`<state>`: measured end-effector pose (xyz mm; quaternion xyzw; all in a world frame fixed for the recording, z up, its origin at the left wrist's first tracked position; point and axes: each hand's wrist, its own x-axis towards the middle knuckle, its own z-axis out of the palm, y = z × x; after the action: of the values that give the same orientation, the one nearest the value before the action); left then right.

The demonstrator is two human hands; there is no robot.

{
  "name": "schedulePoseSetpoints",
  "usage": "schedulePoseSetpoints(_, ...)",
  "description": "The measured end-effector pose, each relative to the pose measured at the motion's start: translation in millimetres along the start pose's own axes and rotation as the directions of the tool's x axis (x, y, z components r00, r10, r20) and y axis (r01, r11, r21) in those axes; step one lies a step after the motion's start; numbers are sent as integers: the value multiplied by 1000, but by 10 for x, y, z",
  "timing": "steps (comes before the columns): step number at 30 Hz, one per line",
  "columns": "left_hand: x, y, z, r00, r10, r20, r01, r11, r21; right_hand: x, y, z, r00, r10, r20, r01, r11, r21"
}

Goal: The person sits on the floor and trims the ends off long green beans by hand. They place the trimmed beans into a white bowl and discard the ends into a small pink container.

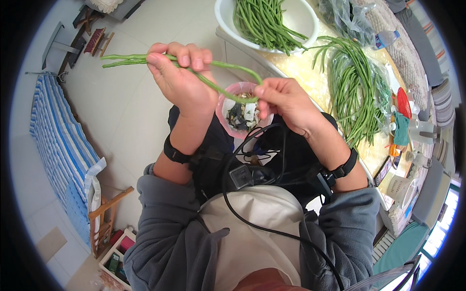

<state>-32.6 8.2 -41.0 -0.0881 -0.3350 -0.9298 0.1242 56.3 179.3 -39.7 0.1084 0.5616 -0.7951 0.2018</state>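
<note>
My left hand (182,76) is closed around a folded length of green long beans (225,93), whose two ends stick out past my thumb to the left. The looped part reaches my right hand (285,102), which pinches it between thumb and fingers. Below the loop, between my knees, stands a pink plastic bin (222,120) with mixed scraps in it. A white basin (220,18) holding many long beans is at the top, on the table corner. More long beans (355,87) lie over a clear plastic bag on the table to the right.
The table (298,69) also carries a water bottle (386,39), a red item, a green cloth (401,129), a phone (383,171) and a white container (398,187). A black cable (262,228) runs across my lap and chest. A wooden chair frame (105,214) stands at lower left.
</note>
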Motion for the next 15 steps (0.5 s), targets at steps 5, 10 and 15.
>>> schedulePoseSetpoints(5,113,18,-160,953,-235,-188,196,959,-205,-22,52,58,894,-380,-236,431,874,225)
schedulePoseSetpoints(10,22,8,-75,980,-191,-60,174,962,-212,36,-39,55,640,-734,-227,523,633,-571)
schedulePoseSetpoints(15,-195,-61,225,964,-261,45,264,950,-167,43,-158,159,860,-496,121,423,561,-711)
